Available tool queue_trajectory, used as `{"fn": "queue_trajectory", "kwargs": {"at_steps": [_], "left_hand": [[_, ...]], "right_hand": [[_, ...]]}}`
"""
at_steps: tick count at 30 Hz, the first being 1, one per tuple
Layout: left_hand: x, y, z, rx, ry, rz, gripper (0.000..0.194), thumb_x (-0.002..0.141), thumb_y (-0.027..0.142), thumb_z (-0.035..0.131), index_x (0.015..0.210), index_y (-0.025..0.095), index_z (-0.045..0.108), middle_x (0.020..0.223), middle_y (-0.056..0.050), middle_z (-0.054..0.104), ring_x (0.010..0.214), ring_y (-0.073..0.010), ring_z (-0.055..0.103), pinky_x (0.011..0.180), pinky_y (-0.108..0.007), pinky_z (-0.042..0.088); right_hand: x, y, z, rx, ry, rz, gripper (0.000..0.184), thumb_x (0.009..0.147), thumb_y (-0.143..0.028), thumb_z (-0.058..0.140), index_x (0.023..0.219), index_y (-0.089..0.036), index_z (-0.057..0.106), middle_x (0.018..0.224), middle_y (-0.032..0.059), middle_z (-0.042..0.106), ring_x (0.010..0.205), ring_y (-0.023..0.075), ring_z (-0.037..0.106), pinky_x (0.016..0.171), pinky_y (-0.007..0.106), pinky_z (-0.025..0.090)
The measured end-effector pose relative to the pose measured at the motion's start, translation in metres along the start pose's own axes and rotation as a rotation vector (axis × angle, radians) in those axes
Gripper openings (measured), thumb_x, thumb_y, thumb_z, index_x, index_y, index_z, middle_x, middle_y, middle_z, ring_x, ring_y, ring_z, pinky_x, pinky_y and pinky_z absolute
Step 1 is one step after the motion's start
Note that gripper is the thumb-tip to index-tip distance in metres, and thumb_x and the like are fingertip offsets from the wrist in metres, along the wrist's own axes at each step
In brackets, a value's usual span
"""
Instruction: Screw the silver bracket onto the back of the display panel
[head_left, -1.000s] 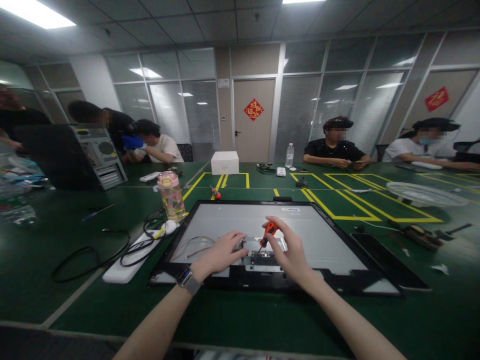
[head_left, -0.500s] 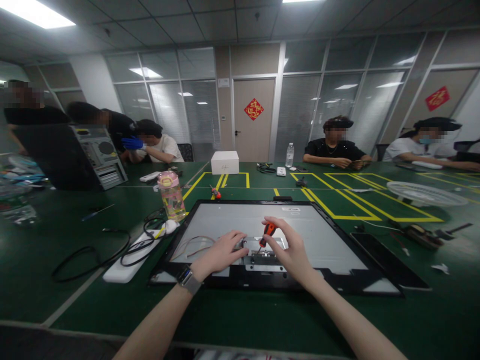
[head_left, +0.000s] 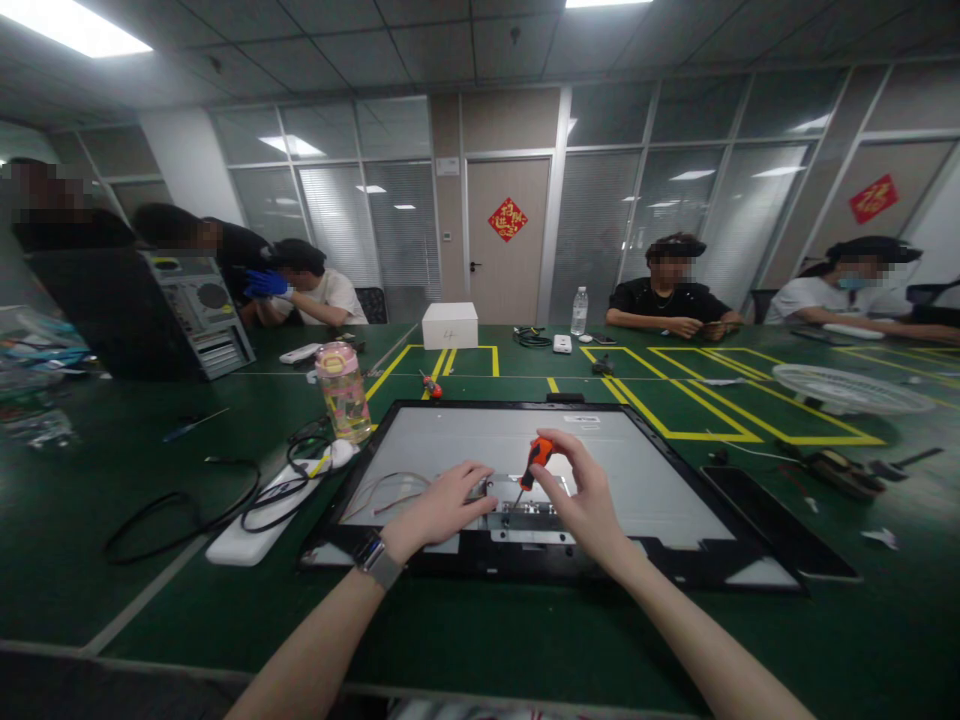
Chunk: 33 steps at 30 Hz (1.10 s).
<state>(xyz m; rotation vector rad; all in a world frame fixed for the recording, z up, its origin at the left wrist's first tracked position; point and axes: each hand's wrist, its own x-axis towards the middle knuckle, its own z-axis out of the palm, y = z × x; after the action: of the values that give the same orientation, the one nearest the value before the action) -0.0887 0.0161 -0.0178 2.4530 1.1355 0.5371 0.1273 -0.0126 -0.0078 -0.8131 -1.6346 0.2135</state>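
A flat display panel point(head_left: 622, 480) with a black frame lies back side up on the table before me. Near its front edge sits a metal bracket point(head_left: 525, 527) with small holes. My left hand point(head_left: 446, 503), a watch on its wrist, has thumb and fingers around the left end of this bracket. In my right hand point(head_left: 585, 497) is an orange and black screwdriver point(head_left: 539, 460), pinched by the handle. It leans slightly, with its tip down at the bracket. Whether the tip sits in a screw is too small to tell. Thin wires point(head_left: 390, 490) run left of the bracket.
Left of the panel are a white power strip point(head_left: 255, 525) with black cable and a pink-lidded bottle point(head_left: 342, 390). A black slab point(head_left: 780, 520) lies at the right, near a tape measure point(head_left: 840, 470). A computer case point(head_left: 202, 315) and several people are farther off.
The screwdriver's handle has shifted slightly up and right, and my right fingers have changed their position on it. My left hand looks unmoved.
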Motion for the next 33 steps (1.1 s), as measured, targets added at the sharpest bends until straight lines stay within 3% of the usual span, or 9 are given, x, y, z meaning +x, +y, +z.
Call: {"fn": "queue_trajectory", "kwargs": {"at_steps": [4,9,17,25,33], "left_hand": [[-0.0001,0.0001,-0.0003,0.002,-0.002,0.002,0.044,0.092,0.047,0.044,0.130,0.023,0.047,0.129,-0.007,0.051,0.115,-0.0232,0.050,0.099,-0.034,0.038],[0.0001,-0.0007,0.0002,0.008,0.001,-0.002,0.045,0.092,0.047,0.045,0.130,0.024,0.047,0.129,-0.008,0.051,0.116,-0.0237,0.050,0.100,-0.034,0.038],[0.0000,-0.0024,0.0018,0.005,0.006,-0.001,0.044,0.092,0.046,0.045,0.130,0.024,0.048,0.128,-0.007,0.051,0.115,-0.0231,0.051,0.100,-0.034,0.038],[0.0004,-0.0023,0.0019,-0.002,0.007,-0.009,0.045,0.091,0.046,0.046,0.130,0.023,0.048,0.128,-0.008,0.051,0.116,-0.0239,0.050,0.099,-0.033,0.039],[0.0002,-0.0022,0.0019,0.005,0.015,0.007,0.044,0.092,0.046,0.045,0.129,0.022,0.048,0.127,-0.008,0.052,0.115,-0.0232,0.050,0.100,-0.034,0.038]], "right_hand": [[0.0014,0.0010,0.0007,-0.022,0.043,0.001,0.028,0.086,-0.023,0.057,0.113,-0.023,0.055,0.099,0.0076,0.066,0.090,0.0223,0.063,0.082,0.041,0.051],[0.0003,-0.0001,-0.0002,0.029,-0.050,-0.012,0.034,0.092,-0.020,0.044,0.126,-0.022,0.048,0.112,0.0112,0.065,0.093,0.0215,0.064,0.085,0.042,0.050],[0.0024,0.0020,0.0002,-0.106,0.038,-0.007,0.029,0.086,-0.025,0.057,0.116,-0.022,0.056,0.095,0.0076,0.068,0.087,0.0229,0.064,0.080,0.041,0.050],[0.0021,-0.0021,-0.0032,-0.040,-0.034,-0.031,0.031,0.090,-0.021,0.046,0.120,-0.022,0.052,0.110,0.0100,0.065,0.102,0.0235,0.061,0.088,0.042,0.048],[0.0055,-0.0041,-0.0041,-0.028,-0.021,-0.027,0.021,0.087,-0.023,0.056,0.108,-0.024,0.059,0.096,0.0060,0.067,0.092,0.0226,0.062,0.085,0.041,0.048]]}}
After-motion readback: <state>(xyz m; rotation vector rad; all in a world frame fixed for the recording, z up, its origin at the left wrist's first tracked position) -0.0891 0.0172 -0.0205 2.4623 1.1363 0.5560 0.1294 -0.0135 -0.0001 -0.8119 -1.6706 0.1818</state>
